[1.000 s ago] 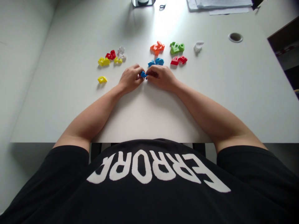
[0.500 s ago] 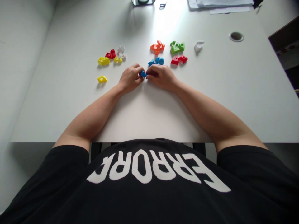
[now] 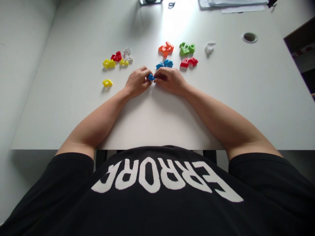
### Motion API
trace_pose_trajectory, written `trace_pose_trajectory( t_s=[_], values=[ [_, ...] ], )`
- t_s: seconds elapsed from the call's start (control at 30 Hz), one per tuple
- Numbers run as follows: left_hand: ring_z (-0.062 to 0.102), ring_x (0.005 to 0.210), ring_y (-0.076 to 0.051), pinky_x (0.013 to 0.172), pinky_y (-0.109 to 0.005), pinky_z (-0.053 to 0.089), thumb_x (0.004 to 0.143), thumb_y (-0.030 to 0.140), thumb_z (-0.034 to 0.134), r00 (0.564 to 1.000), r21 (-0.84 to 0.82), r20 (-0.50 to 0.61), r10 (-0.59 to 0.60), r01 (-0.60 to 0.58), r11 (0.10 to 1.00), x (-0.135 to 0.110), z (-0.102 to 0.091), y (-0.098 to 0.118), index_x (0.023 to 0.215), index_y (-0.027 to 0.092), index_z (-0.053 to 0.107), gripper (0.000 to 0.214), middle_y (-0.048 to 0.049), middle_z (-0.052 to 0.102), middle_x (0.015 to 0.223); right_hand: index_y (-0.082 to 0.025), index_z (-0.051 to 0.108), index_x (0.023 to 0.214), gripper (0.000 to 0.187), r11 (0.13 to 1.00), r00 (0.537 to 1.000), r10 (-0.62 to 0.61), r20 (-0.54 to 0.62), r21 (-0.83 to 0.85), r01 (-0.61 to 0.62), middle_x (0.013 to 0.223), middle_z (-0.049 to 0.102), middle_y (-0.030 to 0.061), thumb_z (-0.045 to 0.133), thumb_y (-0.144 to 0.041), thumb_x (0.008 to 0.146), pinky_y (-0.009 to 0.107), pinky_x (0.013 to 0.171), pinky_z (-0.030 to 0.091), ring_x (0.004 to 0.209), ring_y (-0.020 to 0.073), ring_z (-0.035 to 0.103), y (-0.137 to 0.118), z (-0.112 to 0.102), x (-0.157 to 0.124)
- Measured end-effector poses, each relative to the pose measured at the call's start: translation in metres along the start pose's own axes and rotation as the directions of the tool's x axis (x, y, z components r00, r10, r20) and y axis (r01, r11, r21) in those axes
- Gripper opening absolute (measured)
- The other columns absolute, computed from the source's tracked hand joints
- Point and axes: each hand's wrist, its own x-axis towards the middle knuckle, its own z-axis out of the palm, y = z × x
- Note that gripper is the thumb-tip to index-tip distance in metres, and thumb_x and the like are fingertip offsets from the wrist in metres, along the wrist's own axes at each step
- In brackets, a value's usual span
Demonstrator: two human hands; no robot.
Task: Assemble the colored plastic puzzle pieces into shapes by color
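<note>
Between my two hands, low over the white table [image 3: 157, 121], is a small blue plastic piece [image 3: 151, 77]. My left hand [image 3: 139, 81] is closed on its left part. From the other side, the thumb and fingers of my right hand [image 3: 171, 80] pinch its lower right end; whether this is one piece or two joined ones I cannot tell. Just beyond my right hand lies a cluster of blue pieces [image 3: 168, 63], partly hidden by the fingers. Orange pieces [image 3: 166, 49] lie behind that cluster.
Right of centre are green pieces [image 3: 187, 49], red pieces [image 3: 188, 62] and a white piece [image 3: 210, 48]. Yellow pieces [image 3: 109, 63], red ones [image 3: 116, 56] and white ones [image 3: 128, 55] lie left, with a lone yellow piece [image 3: 107, 83] nearer. Papers [image 3: 233, 5] and a round hole [image 3: 249, 37] are farther back.
Both hands keep nearly the same place and hold on the blue piece. The whole view has shifted very slightly; the pieces on the table lie as before.
</note>
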Motion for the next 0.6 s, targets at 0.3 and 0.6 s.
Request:
trace_pose_trajectory(
  t_s=[0.3,0.6],
  values=[
    [0.065,0.096,-0.025,0.086,-0.039,0.049,0.089,0.024,0.061,1.000,-0.003,0.012,-0.012,0.012,1.000,0.0000,-0.0010,0.0009,0.105,0.025,0.075,0.021,-0.0084,0.071,0.112,-0.023,0.071,0.093,0.028,1.000,1.000,0.009,0.009,-0.005,-0.009,0.087,0.072,0.0038,0.071,-0.051,0.094,0.034,0.074,0.049,0.078,0.0205,0.059,-0.0009,-0.0009,0.0000],
    [0.065,0.094,-0.025,0.085,-0.039,0.050,0.087,0.024,0.062,1.000,-0.002,-0.003,-0.001,0.001,1.000,0.0000,0.0000,-0.0003,0.104,0.025,0.075,0.021,-0.0081,0.072,0.111,-0.023,0.070,0.092,0.029,1.000,1.000,-0.002,-0.001,0.004,0.002,0.085,0.071,0.0034,0.072,-0.052,0.093,0.035,0.074,0.049,0.078,0.0204,0.058,0.0014,0.0005,0.0004]
  ],
)
